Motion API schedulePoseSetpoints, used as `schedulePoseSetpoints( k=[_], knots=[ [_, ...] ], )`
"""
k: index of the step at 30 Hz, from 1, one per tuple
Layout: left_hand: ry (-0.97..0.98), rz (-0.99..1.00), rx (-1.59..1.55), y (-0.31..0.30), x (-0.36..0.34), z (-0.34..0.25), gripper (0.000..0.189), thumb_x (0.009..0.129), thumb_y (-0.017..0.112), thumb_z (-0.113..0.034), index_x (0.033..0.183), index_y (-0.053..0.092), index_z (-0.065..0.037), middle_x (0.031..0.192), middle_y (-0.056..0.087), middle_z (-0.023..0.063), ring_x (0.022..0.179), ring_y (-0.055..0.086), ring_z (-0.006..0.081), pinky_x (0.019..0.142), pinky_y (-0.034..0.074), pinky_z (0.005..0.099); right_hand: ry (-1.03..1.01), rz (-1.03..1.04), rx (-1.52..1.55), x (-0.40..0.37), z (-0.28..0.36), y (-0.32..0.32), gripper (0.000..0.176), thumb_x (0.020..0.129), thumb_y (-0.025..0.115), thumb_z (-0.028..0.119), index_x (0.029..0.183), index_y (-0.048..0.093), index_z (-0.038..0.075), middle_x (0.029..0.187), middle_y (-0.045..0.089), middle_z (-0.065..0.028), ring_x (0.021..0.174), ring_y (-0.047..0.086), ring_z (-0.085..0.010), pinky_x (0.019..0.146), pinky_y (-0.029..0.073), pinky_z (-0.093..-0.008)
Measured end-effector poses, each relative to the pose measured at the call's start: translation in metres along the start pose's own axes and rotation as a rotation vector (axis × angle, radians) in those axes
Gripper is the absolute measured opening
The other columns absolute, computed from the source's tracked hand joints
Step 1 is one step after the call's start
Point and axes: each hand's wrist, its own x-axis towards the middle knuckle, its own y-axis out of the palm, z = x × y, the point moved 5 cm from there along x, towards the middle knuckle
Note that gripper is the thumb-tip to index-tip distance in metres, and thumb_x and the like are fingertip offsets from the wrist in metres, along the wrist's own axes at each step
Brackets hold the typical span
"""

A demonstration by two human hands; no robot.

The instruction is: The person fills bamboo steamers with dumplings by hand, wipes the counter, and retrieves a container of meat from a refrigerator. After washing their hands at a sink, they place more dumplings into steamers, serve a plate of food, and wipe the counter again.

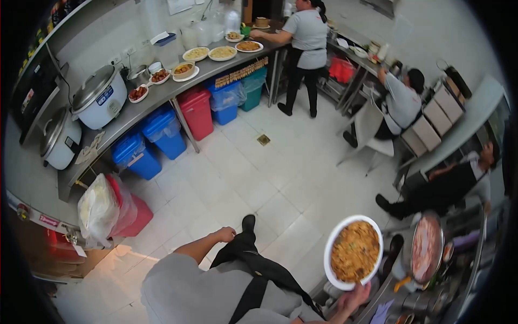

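My right hand [355, 298] grips the near rim of an oval white plate [327, 254]. Heaped on it is orange-brown food [353, 251], like fried rice or noodles, with green bits on top. The plate is held out to my right, above the floor and beside the steel counter. My left hand [225, 234] hangs by my left leg over the floor tiles, its fingers curled in and nothing visible in them.
Plates of food [222, 53] and rice cookers [101, 97] line the left counter [125, 110], with blue bins [163, 131] and red bins [195, 112] below. One person [306, 40] stands at the back; two others [400, 100] [442, 183] sit at right. A tray of pink meat [426, 248] is nearby.
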Motion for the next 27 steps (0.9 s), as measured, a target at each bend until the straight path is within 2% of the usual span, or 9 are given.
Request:
schedulePoseSetpoints(
  k=[6,8,10,14,17,19,24,26,27],
  knots=[
    [0.06,-0.253,-0.124,-0.163,0.098,0.019,0.033,0.077,0.05,-0.014,0.107,0.063,-0.008,0.106,0.062,0.0184,0.102,0.058,0.0342,0.089,0.046,0.0394,0.139,0.287,0.091,0.135,-0.09,0.293,0.035,0.082,0.051,-0.004,0.115,0.043,-0.005,0.107,0.057,-0.0174,0.094,0.061,-0.0249,0.083,0.05,-0.0347],
    [0.155,-0.356,-0.345,-0.22,0.121,0.002,0.03,0.078,0.048,-0.009,0.103,0.064,-0.006,0.1,0.065,0.0152,0.093,0.062,0.0265,0.078,0.05,0.0349,0.2,0.336,0.078,0.175,-0.12,0.378,0.032,0.081,0.053,-0.007,0.111,0.043,-0.001,0.106,0.058,-0.0169,0.094,0.061,-0.0249,0.081,0.052,-0.0373],
    [0.028,-0.209,-0.726,-0.28,0.122,-0.035,0.026,0.078,0.048,-0.004,0.1,0.062,-0.005,0.092,0.065,0.0092,0.083,0.062,0.0157,0.066,0.05,0.0266,0.26,0.393,0.124,0.21,-0.155,0.453,0.033,0.083,0.053,-0.005,0.113,0.041,0.0,0.106,0.058,-0.0178,0.093,0.062,-0.0263,0.079,0.053,-0.0392],
    [0.658,-0.113,-1.023,-0.441,0.077,-0.176,0.015,0.086,0.051,-0.005,0.099,0.058,-0.002,0.085,0.06,0.0033,0.075,0.057,0.0097,0.06,0.044,0.0222,0.287,0.505,0.133,0.286,-0.229,0.59,0.038,0.082,0.053,-0.005,0.116,0.037,0.0,0.103,0.058,-0.0198,0.087,0.063,-0.0275,0.067,0.056,-0.0394],
    [0.902,-0.057,-1.01,-0.53,0.043,-0.248,0.009,0.085,0.055,-0.004,0.09,0.06,0.0,0.09,0.062,0.0087,0.082,0.059,0.0136,0.063,0.045,0.0252,0.338,0.569,0.099,0.327,-0.273,0.68,0.039,0.082,0.053,-0.003,0.116,0.035,0.001,0.1,0.06,-0.0191,0.082,0.064,-0.0265,0.059,0.056,-0.0396],
    [1.212,-0.137,-0.801,-0.58,0.048,-0.276,0.008,0.085,0.058,-0.006,0.083,0.061,0.001,0.092,0.062,0.0104,0.081,0.059,0.0148,0.067,0.045,0.0266,0.36,0.605,0.073,0.358,-0.303,0.741,0.039,0.083,0.053,-0.003,0.116,0.034,0.002,0.098,0.06,-0.019,0.079,0.064,-0.0265,0.057,0.056,-0.0396],
    [0.806,-0.268,-0.749,-0.609,0.229,-0.204,0.012,0.086,0.058,-0.011,0.084,0.063,0.0,0.095,0.062,0.0097,0.081,0.059,0.0147,0.065,0.047,0.0271,0.427,0.657,0.013,0.414,-0.342,0.882,0.038,0.083,0.055,0.0,0.115,0.035,0.002,0.094,0.06,-0.0198,0.074,0.065,-0.0271,0.054,0.057,-0.04],
    [0.209,-0.374,-1.083,-0.602,0.297,-0.151,0.014,0.088,0.057,-0.014,0.094,0.062,-0.002,0.097,0.062,0.0064,0.08,0.059,0.0121,0.06,0.048,0.0245,0.453,0.655,-0.049,0.437,-0.362,0.941,0.041,0.082,0.056,-0.001,0.117,0.034,0.003,0.096,0.059,-0.0197,0.074,0.065,-0.0271,0.053,0.056,-0.0393],
    [0.211,-0.38,-1.089,-0.61,0.312,-0.149,0.014,0.088,0.057,-0.014,0.094,0.062,-0.002,0.097,0.062,0.0064,0.08,0.059,0.0121,0.06,0.048,0.0245,0.442,0.681,-0.043,0.448,-0.372,0.974,0.041,0.082,0.056,-0.001,0.117,0.034,0.002,0.096,0.059,-0.0193,0.074,0.065,-0.0268,0.053,0.056,-0.0385]
  ],
)
